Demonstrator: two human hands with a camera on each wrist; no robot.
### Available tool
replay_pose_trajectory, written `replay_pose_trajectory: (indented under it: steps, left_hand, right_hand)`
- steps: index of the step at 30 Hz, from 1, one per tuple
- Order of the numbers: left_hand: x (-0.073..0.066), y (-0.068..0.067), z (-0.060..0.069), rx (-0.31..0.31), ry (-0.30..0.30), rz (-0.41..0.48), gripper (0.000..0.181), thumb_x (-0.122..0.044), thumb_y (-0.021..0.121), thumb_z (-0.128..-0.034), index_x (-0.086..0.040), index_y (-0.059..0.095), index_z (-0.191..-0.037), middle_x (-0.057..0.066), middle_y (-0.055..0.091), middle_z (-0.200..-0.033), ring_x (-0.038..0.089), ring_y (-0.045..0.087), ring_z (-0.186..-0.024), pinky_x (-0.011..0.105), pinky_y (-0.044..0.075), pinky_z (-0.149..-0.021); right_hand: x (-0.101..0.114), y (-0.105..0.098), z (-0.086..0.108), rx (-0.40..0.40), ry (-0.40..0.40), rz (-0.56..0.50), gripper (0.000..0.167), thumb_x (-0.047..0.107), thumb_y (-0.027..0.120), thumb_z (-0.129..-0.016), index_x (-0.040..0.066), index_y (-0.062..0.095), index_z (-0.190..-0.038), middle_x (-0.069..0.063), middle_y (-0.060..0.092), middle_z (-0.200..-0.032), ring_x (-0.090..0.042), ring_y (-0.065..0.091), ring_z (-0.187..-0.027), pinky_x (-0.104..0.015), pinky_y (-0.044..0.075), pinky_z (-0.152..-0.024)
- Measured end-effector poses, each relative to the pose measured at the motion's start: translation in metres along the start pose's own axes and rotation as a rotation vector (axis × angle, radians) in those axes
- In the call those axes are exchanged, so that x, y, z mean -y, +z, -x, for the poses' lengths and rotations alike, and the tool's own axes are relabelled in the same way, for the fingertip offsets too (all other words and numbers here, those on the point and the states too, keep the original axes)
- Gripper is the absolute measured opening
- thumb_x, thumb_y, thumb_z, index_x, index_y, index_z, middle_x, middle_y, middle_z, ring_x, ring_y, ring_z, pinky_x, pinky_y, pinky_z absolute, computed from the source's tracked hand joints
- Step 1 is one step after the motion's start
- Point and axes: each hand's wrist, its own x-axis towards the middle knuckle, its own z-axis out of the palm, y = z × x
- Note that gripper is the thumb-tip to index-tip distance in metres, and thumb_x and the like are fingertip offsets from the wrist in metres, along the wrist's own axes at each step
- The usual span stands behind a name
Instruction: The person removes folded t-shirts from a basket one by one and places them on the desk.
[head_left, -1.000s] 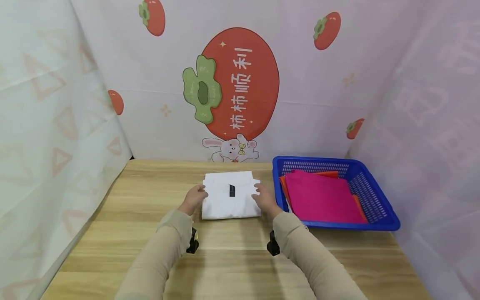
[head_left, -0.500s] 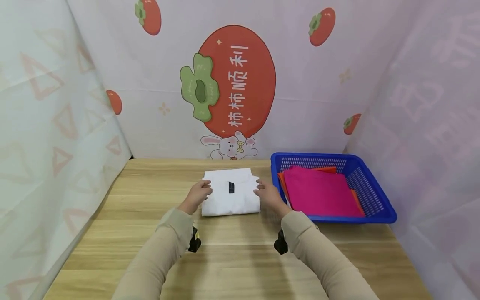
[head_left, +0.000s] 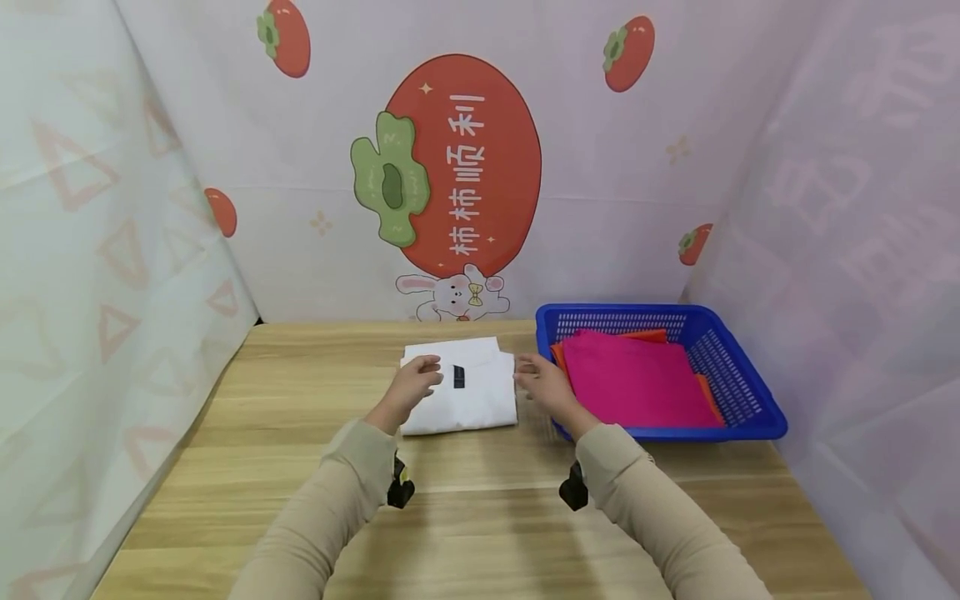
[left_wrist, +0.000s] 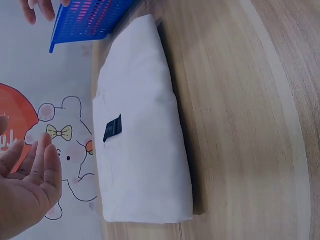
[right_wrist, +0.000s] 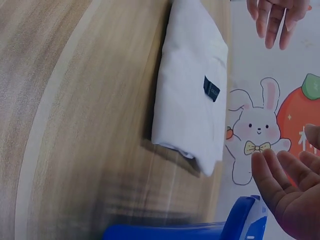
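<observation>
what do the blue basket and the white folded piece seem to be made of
Blue basket: probably plastic, smooth finish, judging by its even colour and regular holes. White folded piece: likely matte fabric, from its soft layered folds; fibre unclear.

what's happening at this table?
A person's left hand and right hand hover above a folded white garment with a black label, neither touching it. The garment lies flat on the wooden table. Just to its right, a blue plastic basket holds magenta cloth on top of orange cloth.
</observation>
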Motion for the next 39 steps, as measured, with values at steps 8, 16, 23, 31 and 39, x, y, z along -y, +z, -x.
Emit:
replay_pose_trajectory:
  steps: [8,16,23,31,39]
  left_hand:
    - [-0.007,0.015,0.001,0.028,0.019,0.014,0.041,-0.007,0.048,-0.0828,0.001,0.042,-0.122,0.019,0.043,-0.122,0.029,0.043,-0.109,0.041,0.037,-0.086]
    - [-0.019,0.024,0.003,0.071,0.033,0.021,0.038,-0.006,0.048,-0.0842,0.003,0.043,-0.121,0.020,0.044,-0.121,0.030,0.044,-0.108,0.043,0.036,-0.087]
    - [-0.030,0.027,0.010,0.083,0.053,-0.001,0.037,-0.008,0.048,-0.0837,0.004,0.045,-0.118,0.018,0.046,-0.119,0.029,0.046,-0.104,0.042,0.036,-0.087]
    - [-0.024,0.041,0.001,0.101,0.071,0.007,0.034,-0.007,0.048,-0.0825,0.003,0.048,-0.115,0.015,0.049,-0.115,0.027,0.049,-0.098,0.039,0.040,-0.083]
    - [-0.024,0.059,-0.002,0.138,0.070,0.017,0.033,-0.007,0.050,-0.0823,0.001,0.049,-0.114,0.013,0.050,-0.113,0.026,0.051,-0.098,0.037,0.041,-0.081]
  right_hand:
    - [-0.002,-0.015,0.007,-0.011,0.006,-0.005,0.039,0.006,0.050,-0.087,0.000,0.042,-0.124,-0.023,0.048,-0.115,-0.032,0.051,-0.098,-0.039,0.046,-0.072]
    - [-0.002,-0.033,0.013,-0.016,0.001,0.046,0.041,0.007,0.049,-0.087,-0.001,0.039,-0.126,-0.023,0.049,-0.114,-0.032,0.051,-0.097,-0.036,0.047,-0.072]
    - [-0.005,-0.052,0.020,-0.032,0.026,0.064,0.042,0.011,0.048,-0.088,0.001,0.037,-0.127,-0.022,0.049,-0.116,-0.032,0.050,-0.099,-0.039,0.045,-0.075]
    - [-0.014,-0.072,0.026,-0.036,0.056,0.043,0.042,0.014,0.048,-0.089,0.003,0.037,-0.128,-0.022,0.048,-0.117,-0.034,0.049,-0.100,-0.041,0.044,-0.077]
    - [-0.027,-0.083,0.030,-0.018,0.049,0.039,0.046,0.017,0.047,-0.089,0.000,0.033,-0.130,-0.024,0.045,-0.119,-0.035,0.048,-0.102,-0.042,0.043,-0.078]
